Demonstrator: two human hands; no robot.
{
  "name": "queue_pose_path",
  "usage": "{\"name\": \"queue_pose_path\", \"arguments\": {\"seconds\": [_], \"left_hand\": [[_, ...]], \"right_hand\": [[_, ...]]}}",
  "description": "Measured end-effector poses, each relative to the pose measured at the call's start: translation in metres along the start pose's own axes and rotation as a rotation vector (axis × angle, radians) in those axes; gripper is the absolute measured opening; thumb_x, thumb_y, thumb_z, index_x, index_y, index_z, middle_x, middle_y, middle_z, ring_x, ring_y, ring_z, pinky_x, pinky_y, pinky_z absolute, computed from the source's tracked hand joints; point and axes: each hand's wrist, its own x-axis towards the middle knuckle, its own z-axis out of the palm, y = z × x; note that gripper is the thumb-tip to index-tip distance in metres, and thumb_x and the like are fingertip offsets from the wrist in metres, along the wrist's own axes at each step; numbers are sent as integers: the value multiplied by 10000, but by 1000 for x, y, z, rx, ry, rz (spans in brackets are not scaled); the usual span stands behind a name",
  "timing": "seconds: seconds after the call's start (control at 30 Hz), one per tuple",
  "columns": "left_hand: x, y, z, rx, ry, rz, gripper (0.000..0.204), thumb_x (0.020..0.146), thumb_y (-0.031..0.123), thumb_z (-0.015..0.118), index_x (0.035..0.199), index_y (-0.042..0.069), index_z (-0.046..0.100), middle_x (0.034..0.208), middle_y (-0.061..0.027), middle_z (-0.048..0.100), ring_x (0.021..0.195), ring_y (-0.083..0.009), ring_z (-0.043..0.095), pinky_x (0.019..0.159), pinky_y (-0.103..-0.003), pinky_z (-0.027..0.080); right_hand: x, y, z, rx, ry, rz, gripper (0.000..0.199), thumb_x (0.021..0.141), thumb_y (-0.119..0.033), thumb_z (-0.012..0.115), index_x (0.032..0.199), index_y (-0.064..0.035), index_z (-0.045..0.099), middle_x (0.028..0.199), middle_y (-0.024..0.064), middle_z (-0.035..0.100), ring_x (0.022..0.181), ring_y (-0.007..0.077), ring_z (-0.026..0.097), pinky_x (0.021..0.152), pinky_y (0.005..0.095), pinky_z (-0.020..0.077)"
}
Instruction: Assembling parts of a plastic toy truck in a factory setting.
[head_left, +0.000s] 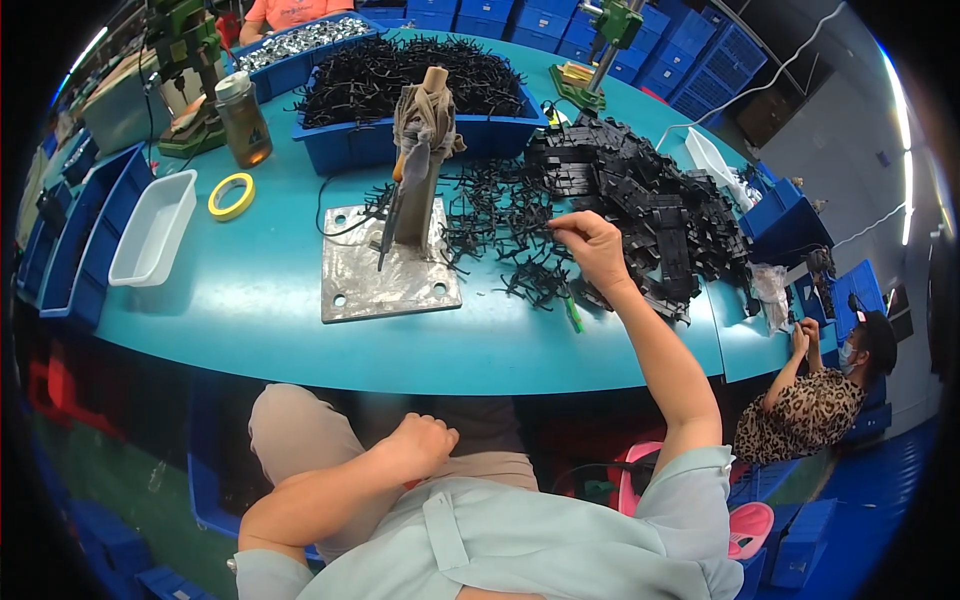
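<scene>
My right hand reaches over the table with its thumb and fingers pinched at a loose pile of small black branched plastic parts; one seems to be at the fingertips. My left hand rests closed above my lap, and its curled fingers hide whatever may be inside. Left of the pile stands a metal post fixture on a square steel base plate, its top wrapped in cloth. A heap of flat black plastic pieces lies beyond my right hand. Near my right wrist is a small green tool.
A blue bin full of black parts stands behind the fixture. To the left are yellow tape, a white tray and a bottle. Green presses stand farther back. A co-worker sits at the right, another person opposite.
</scene>
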Motion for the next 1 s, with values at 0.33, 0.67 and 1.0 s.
{"name": "queue_pose_path", "arguments": {"seconds": [0.33,0.67,1.0], "left_hand": [[4,-8,10,3,44,4,193,770,196,631,885,41,620,829,-118,654,812,-272,643,669,-393,493],[-1,-4,4,20,95,38,209,782,211,629,897,37,616,823,-119,649,805,-265,639,657,-382,478],[-4,-1,6,91,112,48,290,759,289,695,902,46,625,822,-112,629,795,-270,611,661,-384,449]], "right_hand": [[13,7,5,156,247,29,105,811,13,655,901,-7,706,803,13,681,719,53,596,657,180,460],[5,-10,5,493,85,127,180,832,49,616,982,-18,689,876,1,670,731,38,560,637,175,427],[-26,-27,31,60,21,-39,216,756,64,683,931,-59,715,851,25,608,717,78,569,635,218,462]]}}
